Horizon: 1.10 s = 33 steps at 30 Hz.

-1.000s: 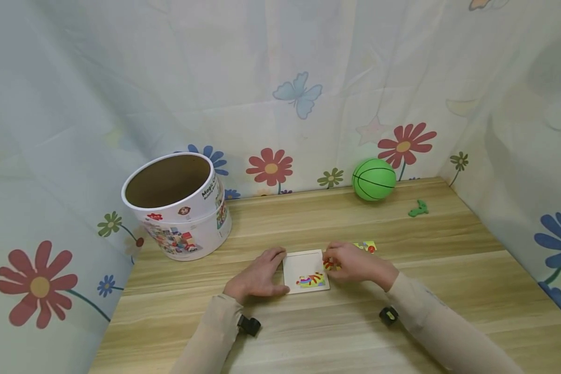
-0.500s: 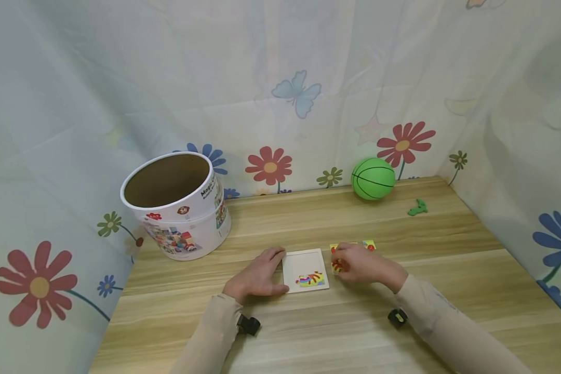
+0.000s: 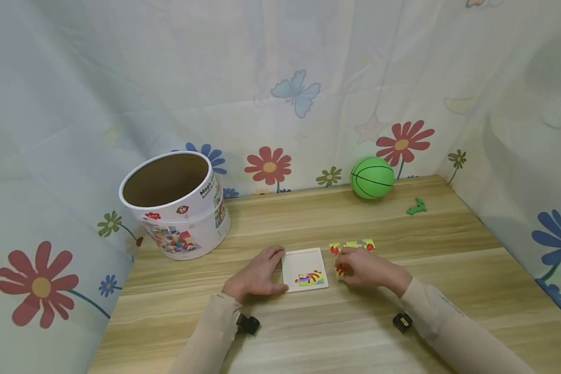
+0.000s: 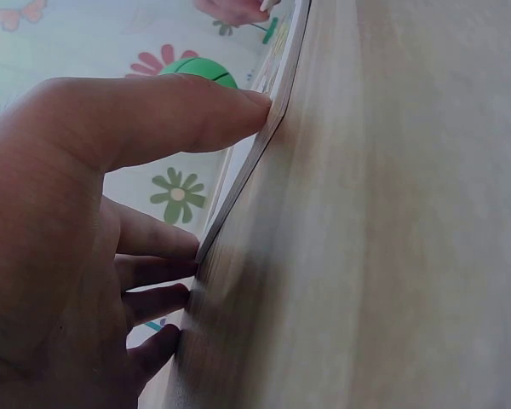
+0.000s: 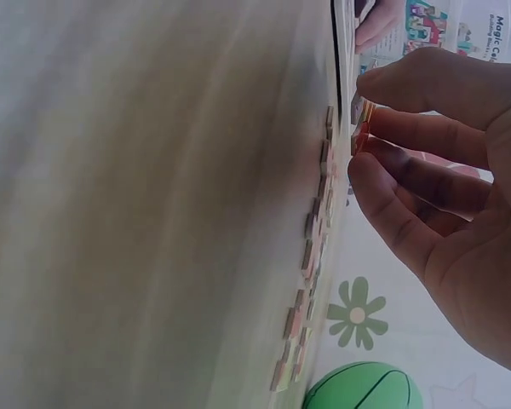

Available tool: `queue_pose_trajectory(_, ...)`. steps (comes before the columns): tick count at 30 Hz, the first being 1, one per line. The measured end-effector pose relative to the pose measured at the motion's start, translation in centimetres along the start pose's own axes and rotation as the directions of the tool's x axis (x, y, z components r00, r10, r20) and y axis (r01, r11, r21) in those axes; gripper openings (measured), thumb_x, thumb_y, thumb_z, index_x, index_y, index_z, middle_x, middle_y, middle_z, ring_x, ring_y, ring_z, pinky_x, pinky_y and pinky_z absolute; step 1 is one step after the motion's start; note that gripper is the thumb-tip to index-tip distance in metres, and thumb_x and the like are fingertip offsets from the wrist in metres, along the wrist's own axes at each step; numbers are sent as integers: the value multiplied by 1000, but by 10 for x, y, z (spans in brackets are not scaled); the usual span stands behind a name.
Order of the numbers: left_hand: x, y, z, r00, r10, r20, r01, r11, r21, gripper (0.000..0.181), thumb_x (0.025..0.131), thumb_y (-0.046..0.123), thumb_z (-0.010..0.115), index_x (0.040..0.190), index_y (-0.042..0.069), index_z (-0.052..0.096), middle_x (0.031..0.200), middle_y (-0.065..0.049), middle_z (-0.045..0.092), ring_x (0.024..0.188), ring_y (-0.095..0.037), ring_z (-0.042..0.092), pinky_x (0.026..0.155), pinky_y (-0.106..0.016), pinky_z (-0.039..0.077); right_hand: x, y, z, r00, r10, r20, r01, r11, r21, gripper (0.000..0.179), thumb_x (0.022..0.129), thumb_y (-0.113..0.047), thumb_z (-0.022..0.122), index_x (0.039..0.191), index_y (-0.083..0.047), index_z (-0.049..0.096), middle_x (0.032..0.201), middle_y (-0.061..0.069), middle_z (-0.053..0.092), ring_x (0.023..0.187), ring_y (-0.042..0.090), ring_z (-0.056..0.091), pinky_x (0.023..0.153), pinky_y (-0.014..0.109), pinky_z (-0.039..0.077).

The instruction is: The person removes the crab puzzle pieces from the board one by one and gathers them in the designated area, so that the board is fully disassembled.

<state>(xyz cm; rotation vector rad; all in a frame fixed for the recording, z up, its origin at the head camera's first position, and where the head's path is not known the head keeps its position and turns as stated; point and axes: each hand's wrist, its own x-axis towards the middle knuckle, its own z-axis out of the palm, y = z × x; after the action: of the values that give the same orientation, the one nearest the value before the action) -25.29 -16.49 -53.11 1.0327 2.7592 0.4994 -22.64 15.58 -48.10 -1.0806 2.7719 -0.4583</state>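
A small white puzzle tray [image 3: 300,263] lies on the table, with joined colourful puzzle pieces [image 3: 311,279] at its front right. My left hand [image 3: 254,275] rests along the tray's left side, thumb at the near corner and fingertips toward the far corner. In the left wrist view the thumb [image 4: 196,119] presses the tray's edge. Just right of the tray, my right hand [image 3: 371,266] pinches a red and yellow puzzle piece [image 5: 363,128] between thumb and fingers. Other loose puzzle pieces [image 3: 351,244] lie beyond and below that hand, partly hidden by it.
On the wooden table [image 3: 280,332], a large white bucket [image 3: 187,234] stands at the back left. A green ball [image 3: 372,178] sits near the back curtain, and a small green toy piece [image 3: 417,206] lies at the right.
My right hand has moved right, away from the tray's edge, uncovering more of the loose pieces behind it. The left hand and tray keep their place.
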Motion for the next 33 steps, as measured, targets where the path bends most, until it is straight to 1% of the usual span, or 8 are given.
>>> queue_pose_trajectory(4, 1, -1, -1, 1000, -5, 0, 5, 1000, 3, 93, 77, 50, 72, 148, 1, 36, 151, -12, 35, 140, -28, 33, 116, -42, 30, -2, 1, 1, 1000, 0, 8, 0, 1000, -4, 18, 79, -17, 76, 96, -14, 70, 97, -4, 60, 83, 9, 52, 72, 27, 48)
queue_pose_trajectory(10, 1, 0, -2, 1000, -10, 8, 10, 1000, 2, 93, 78, 50, 72, 148, 1, 35, 152, -11, 33, 141, -27, 32, 117, -41, 30, -7, 2, 5, 999, -37, -13, 37, 999, -7, 21, 75, -13, 76, 96, -13, 72, 92, -6, 57, 80, 7, 49, 70, 24, 45)
queue_pose_trajectory(14, 0, 0, -2, 1000, -6, 9, 6, 1000, 4, 93, 77, 50, 72, 148, 1, 35, 152, -11, 34, 141, -27, 32, 117, -41, 30, -10, 2, 7, 998, -63, -25, 62, 998, -15, 22, 74, -12, 76, 96, -12, 73, 91, -5, 58, 81, 6, 50, 70, 24, 46)
queue_pose_trajectory(27, 0, 1, -3, 1000, 3, 3, -3, 1000, 6, 93, 77, 50, 72, 147, -1, 36, 151, -13, 35, 140, -28, 34, 116, -43, 31, -11, -2, 6, 998, -33, 63, 31, 999, 33, 20, 74, -8, 73, 94, -12, 72, 90, -4, 58, 78, 5, 51, 67, 21, 47)
queue_pose_trajectory(33, -1, 2, -2, 1000, 3, 4, -3, 1000, -1, 93, 78, 51, 71, 147, 0, 36, 151, -12, 35, 140, -28, 34, 115, -43, 32, -11, 0, 9, 996, -45, 73, 43, 999, 29, 19, 74, -7, 72, 91, -13, 73, 88, -6, 56, 76, 4, 49, 66, 20, 46)
